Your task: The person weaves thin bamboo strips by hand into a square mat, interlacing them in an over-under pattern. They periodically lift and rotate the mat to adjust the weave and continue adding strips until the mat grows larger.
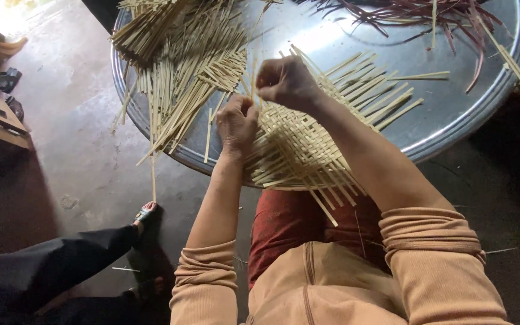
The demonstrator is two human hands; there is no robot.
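Bamboo strips form a half-woven mat (299, 150) lying over the near rim of a round metal tray (452, 114) and the person's lap. Left hand (237, 123) presses down on the mat's edge, fingers curled closed on the weave. Right hand (285, 81) pinches one upright strip (253, 78) above the mat. Loose strips (182, 66) lie piled on the tray, purple strips (416, 15) at its far side.

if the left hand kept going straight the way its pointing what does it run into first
Probably the loose pale strips heaped on the round metal tray, just beyond the woven mat's edge that the left hand presses. Depth is unclear.
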